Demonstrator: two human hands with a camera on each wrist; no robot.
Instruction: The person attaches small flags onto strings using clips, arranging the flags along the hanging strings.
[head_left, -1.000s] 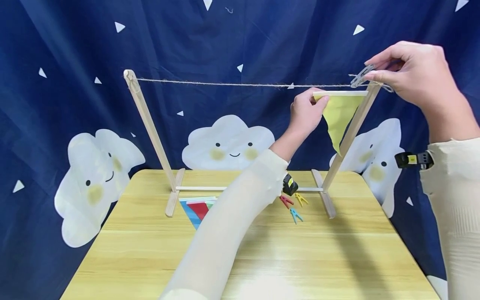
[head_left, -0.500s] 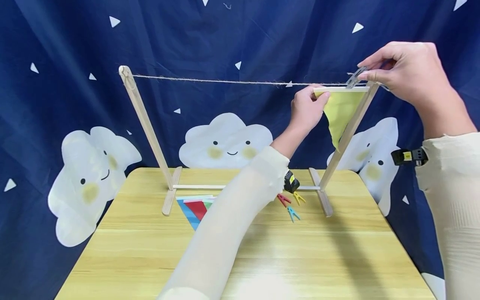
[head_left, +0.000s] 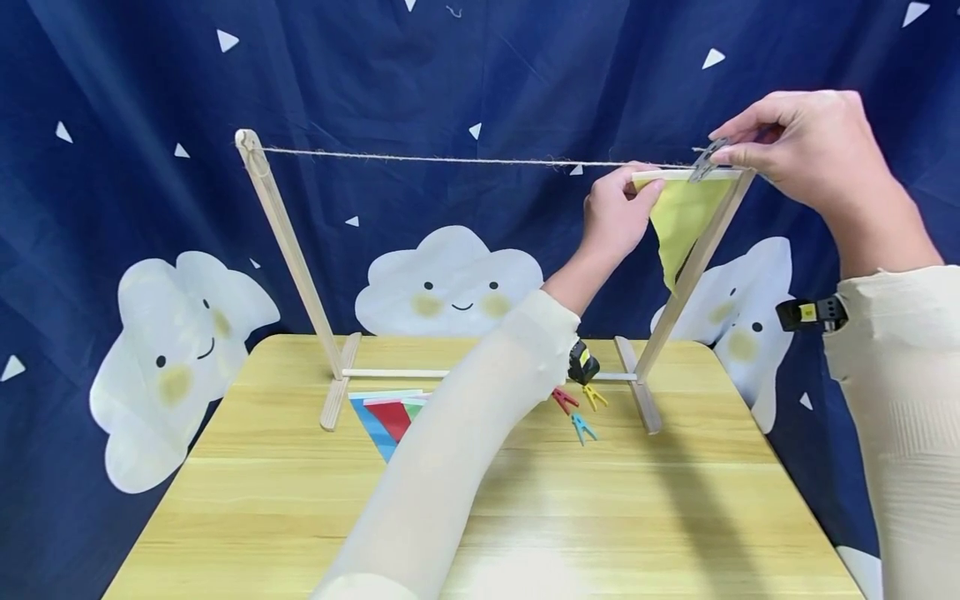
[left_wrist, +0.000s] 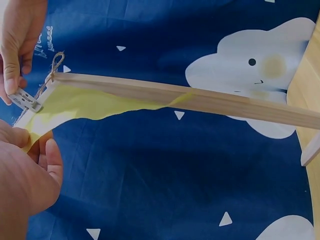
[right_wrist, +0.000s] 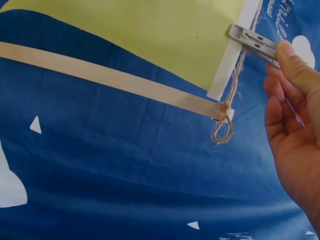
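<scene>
In the head view my left hand [head_left: 617,218] pinches the left end of a yellow triangular pennant [head_left: 684,217] by its white top strip. That strip lies along the twine [head_left: 450,159], close to the wooden right post [head_left: 697,258]. My right hand [head_left: 825,154] pinches a grey clothespin [right_wrist: 254,42] between thumb and fingers. The right wrist view has the clothespin's tip over the white strip and the twine beside it. A twine loop [right_wrist: 222,131] hangs at the post's top. From the left wrist the pennant [left_wrist: 80,102] drapes with its tip across the post.
On the wooden table [head_left: 637,533] lie red [head_left: 564,400], yellow [head_left: 595,397] and blue clothespins [head_left: 582,428]. Blue [head_left: 372,425], red [head_left: 390,415] and green pennants [head_left: 413,406] overlap left of my forearm. The frame's left post [head_left: 288,250] and white crossbar [head_left: 397,374] stand behind them.
The pennant has risen to the twine, its strip now level with it. The grey clothespin has moved slightly left and down over the strip. The head view has shifted a little.
</scene>
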